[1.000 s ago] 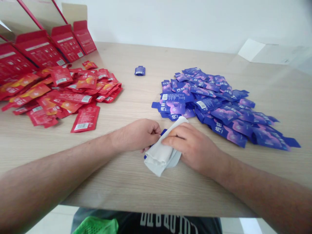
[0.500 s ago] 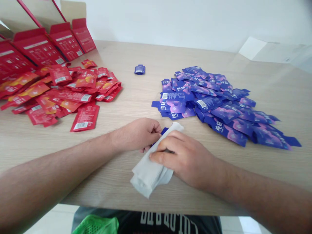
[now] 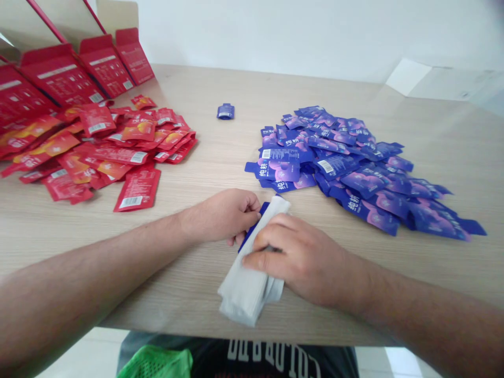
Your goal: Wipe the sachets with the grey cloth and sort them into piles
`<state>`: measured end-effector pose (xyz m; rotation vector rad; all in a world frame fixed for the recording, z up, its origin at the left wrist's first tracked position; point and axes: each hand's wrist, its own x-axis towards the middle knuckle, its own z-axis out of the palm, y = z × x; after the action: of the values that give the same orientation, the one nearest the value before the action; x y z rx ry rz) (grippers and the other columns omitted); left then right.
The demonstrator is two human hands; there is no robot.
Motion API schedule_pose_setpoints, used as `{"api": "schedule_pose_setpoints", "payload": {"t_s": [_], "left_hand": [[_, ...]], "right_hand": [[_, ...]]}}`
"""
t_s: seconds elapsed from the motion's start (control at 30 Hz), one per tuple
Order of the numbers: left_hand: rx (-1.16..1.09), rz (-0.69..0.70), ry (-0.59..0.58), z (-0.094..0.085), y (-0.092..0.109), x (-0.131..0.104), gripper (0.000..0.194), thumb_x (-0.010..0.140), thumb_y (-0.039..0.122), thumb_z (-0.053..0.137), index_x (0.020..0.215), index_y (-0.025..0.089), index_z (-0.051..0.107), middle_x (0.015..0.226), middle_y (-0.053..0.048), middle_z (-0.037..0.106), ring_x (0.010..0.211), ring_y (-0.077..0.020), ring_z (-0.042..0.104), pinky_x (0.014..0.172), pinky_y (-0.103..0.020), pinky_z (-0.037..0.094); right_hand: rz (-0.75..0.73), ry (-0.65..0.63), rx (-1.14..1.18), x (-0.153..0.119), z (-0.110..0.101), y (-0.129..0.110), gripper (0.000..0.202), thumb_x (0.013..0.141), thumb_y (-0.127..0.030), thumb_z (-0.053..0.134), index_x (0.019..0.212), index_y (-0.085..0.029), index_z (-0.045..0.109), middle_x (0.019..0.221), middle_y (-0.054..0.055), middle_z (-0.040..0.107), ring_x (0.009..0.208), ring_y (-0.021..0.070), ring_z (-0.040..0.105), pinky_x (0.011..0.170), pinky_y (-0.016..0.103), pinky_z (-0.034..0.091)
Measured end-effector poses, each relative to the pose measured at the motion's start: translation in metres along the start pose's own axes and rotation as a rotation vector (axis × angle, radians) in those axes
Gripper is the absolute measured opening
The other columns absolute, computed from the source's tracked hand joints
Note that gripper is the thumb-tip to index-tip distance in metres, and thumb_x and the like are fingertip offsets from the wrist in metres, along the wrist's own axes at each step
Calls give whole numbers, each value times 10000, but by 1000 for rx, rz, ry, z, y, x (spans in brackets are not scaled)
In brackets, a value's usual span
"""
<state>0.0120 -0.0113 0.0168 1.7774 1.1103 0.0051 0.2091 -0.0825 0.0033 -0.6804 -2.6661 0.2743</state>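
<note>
Hands at the near table edge (image 3: pixel 189 310), left hand (image 3: pixel 222 216) pinching a blue packet (image 3: pixel 252 228) flat on the wood, right hand (image 3: pixel 299 257) pressing a folded white cloth (image 3: pixel 246 286) over it, blue pile (image 3: pixel 354 168) behind, red pile (image 3: pixel 98 149) far left.
</note>
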Motion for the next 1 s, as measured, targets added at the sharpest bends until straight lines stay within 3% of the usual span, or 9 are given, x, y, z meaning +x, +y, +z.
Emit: {"api": "schedule_pose_setpoints", "payload": {"t_s": [0.1, 0.27, 0.43, 0.6, 0.8, 1.0], "left_hand": [[45, -17, 45, 0, 0, 0, 126, 844, 316, 527, 863, 217, 603, 601, 38, 641, 498, -139, 643, 408, -195, 439], [-10, -3, -1, 1, -1, 0, 150, 870, 333, 502, 854, 219, 599, 560, 44, 622, 489, -133, 627, 419, -200, 453], [31, -9, 34, 0, -1, 1, 132, 855, 330, 517, 856, 223, 596, 589, 41, 635, 498, -147, 643, 406, -208, 459], [-5, 10, -7, 0, 0, 0, 143, 879, 321, 492, 840, 220, 585, 553, 44, 615, 486, -138, 628, 403, -201, 465], [38, 11, 44, 0, -3, 1, 124, 861, 313, 506, 863, 224, 592, 590, 44, 631, 479, -145, 636, 382, -203, 459], [-10, 27, -17, 1, -4, 1, 151, 884, 298, 487, 862, 204, 603, 566, 38, 633, 488, -128, 637, 401, -182, 477]], "right_hand": [[120, 96, -19, -1, 1, 9, 236, 1009, -225, 553, 1176, -194, 716, 1085, 91, 667, 1046, 246, 551, 915, 413, 487], [-30, -19, 24, 1, 1, 3, 234, 1030, -253, 522, 1123, -234, 736, 1062, 59, 680, 1024, 226, 556, 941, 412, 477], [102, 87, 0, 1, 2, 5, 234, 1017, -238, 543, 1166, -203, 719, 1076, 88, 667, 1041, 246, 544, 923, 422, 481], [-30, -22, 40, 1, 1, 3, 224, 1026, -256, 534, 1132, -238, 731, 1078, 59, 679, 1033, 230, 551, 946, 414, 472], [120, 94, 16, 0, 1, 11, 232, 1008, -227, 557, 1173, -206, 718, 1084, 87, 668, 1045, 249, 551, 923, 417, 484], [-72, -51, 91, 0, -1, 2, 206, 1019, -248, 552, 1110, -235, 736, 1081, 47, 685, 1031, 215, 567, 968, 394, 469]]}}
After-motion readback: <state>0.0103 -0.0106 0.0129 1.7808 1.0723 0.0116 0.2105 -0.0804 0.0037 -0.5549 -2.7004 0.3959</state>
